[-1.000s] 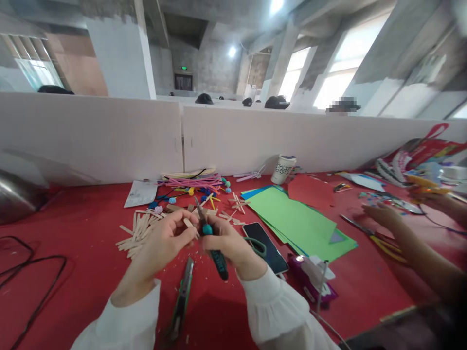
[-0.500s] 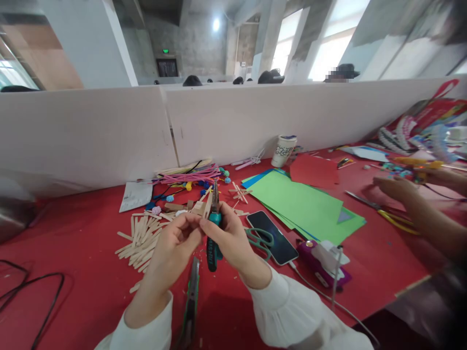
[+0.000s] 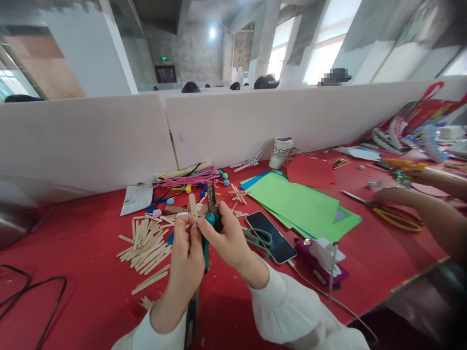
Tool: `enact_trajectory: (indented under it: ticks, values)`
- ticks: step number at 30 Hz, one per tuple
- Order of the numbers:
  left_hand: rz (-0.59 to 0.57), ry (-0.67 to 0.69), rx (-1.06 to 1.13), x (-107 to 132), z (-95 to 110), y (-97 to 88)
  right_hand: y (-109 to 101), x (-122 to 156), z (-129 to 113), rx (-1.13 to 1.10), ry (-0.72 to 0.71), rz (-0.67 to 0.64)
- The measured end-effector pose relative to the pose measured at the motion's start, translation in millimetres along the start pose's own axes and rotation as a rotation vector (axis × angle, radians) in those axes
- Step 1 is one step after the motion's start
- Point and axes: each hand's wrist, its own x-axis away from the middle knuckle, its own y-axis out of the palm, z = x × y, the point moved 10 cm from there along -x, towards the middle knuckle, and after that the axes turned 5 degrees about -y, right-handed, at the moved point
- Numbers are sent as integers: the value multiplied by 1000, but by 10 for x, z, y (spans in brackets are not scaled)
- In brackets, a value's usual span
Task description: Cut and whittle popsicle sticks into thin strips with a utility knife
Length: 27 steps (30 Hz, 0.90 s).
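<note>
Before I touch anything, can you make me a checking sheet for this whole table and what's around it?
Surface: red table, crowded in the middle.
Things in use: held stick, pliers; loose sticks piled to the left.
Clutter: phone, green paper, cup.
Hands: left hand pinches the held stick; right hand holds the pliers.
Cables: black cable at far left; white cable at the phone.
Surroundings: white partition behind; another person's arm at right.

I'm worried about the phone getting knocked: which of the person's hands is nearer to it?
Right. The right hand, on the pliers, is just left of the phone; the left hand, holding a wooden stick, is farther left.
</note>
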Motion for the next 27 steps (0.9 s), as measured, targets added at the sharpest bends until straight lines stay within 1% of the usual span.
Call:
enact_trajectory:
  ticks: [1, 4, 5, 6, 8, 9, 10, 12, 13, 14, 15, 16, 17, 19, 22, 25, 27]
  values:
    - [30, 26, -12, 2, 30, -22, 33, 9, 25, -31, 16, -14]
    - [159, 134, -62, 21, 150, -135, 206, 44, 101, -256, 77, -77]
    - [177, 153, -72, 20, 174, -162, 249, 50, 114, -321, 94, -87]
    - [172, 159, -76, 11, 191, -179, 265, 53, 122, -363, 107, -85]
    - [114, 134, -57, -29, 203, -215, 236, 57, 113, -384, 119, -85]
    - [72, 105, -25, -52, 203, -243, 215, 70, 102, -373, 129, -112]
    - [75, 75, 11, -67, 209, -324, 224, 100, 77, -362, 135, -187]
    - [146, 51, 54, -71, 256, -549, 214, 224, 91, -349, 208, -330]
    - [162, 43, 86, -66, 276, -636, 178, 302, 127, -361, 266, -364]
    - [186, 38, 96, -53, 294, -715, 113, 376, 182, -380, 333, -355]
    - [197, 37, 94, -39, 307, -767, 65, 457, 243, -381, 401, -357]
    - [194, 34, 79, -27, 313, -791, 46, 533, 278, -368, 442, -386]
    - [182, 31, 52, -16, 315, -792, 43, 593, 289, -355, 461, -422]
    - [137, 17, -4, 2, 311, -746, 102, 680, 249, -341, 461, -533]
    - [97, -5, -41, 34, 337, -681, 197, 710, 136, -284, 432, -648]
    - [79, -51, -63, 55, 354, -656, 261, 701, 95, -225, 443, -675]
    - [59, -49, -92, 52, 366, -638, 290, 714, 114, -219, 467, -665]
